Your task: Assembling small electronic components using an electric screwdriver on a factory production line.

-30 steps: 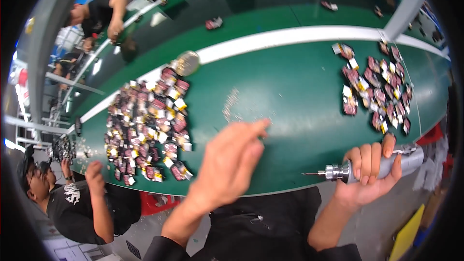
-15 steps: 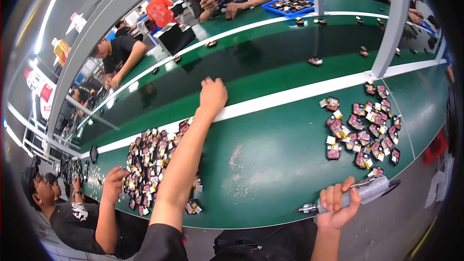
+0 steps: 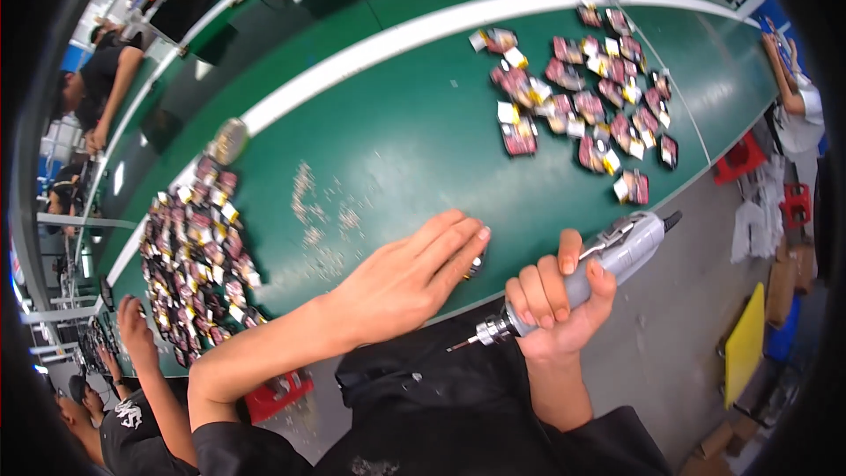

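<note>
My left hand lies low over the green worktable near its front edge, fingers together and bent down. A small dark module shows beneath its fingertips, mostly hidden by them. My right hand is wrapped round a grey electric screwdriver, whose bit points left and down, beyond the table's front edge. Several small black-and-pink electronic modules with white and yellow tabs lie spread on the table at the right. Tiny pale screws are scattered left of the middle.
A dense heap of similar modules lies at the left, with a round translucent object at its far end. A white rail separates the table from the conveyor. A co-worker's hand is beside the heap. Red stools stand at the right.
My left hand has come back from the conveyor to the table's front edge, now over a module. The screwdriver stays in my right hand. The view has turned downward and to the right.
</note>
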Tool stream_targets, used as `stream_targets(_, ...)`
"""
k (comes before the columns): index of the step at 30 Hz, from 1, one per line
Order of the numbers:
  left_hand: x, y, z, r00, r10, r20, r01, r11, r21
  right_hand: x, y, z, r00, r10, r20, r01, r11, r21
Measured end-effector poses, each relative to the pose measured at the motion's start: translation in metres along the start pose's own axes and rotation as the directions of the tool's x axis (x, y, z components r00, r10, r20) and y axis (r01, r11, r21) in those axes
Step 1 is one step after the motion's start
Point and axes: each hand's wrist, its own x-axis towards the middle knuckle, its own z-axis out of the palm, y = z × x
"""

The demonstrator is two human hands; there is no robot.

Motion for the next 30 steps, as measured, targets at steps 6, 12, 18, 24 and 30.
stream_targets(6,-0.002,0.004,0.008,0.989,-0.146,0.018,0.147,0.975,-0.167,-0.016,0.001,-0.015,1.0,-0.014,0.026,0.016,0.997,-0.077)
stream_targets(12,-0.008,0.01,0.014,0.993,-0.101,-0.068,0.099,0.995,-0.032,-0.03,0.022,-0.01,0.998,0.033,0.057,-0.025,0.99,-0.138)
stream_targets(18,-0.006,0.01,0.021,0.99,0.01,-0.142,0.023,0.974,0.223,-0.034,0.035,-0.01,0.998,0.065,0.004,-0.063,0.981,-0.184)
stream_targets(24,-0.011,0.02,0.029,0.978,0.119,-0.174,-0.071,0.963,0.259,-0.034,0.039,-0.007,0.996,0.059,-0.07,-0.073,0.972,-0.222)
stream_targets(30,-0.004,0.02,0.028,0.976,0.146,-0.162,-0.095,0.953,0.288,-0.032,0.04,-0.001,0.975,0.05,-0.215,-0.121,0.935,-0.334)
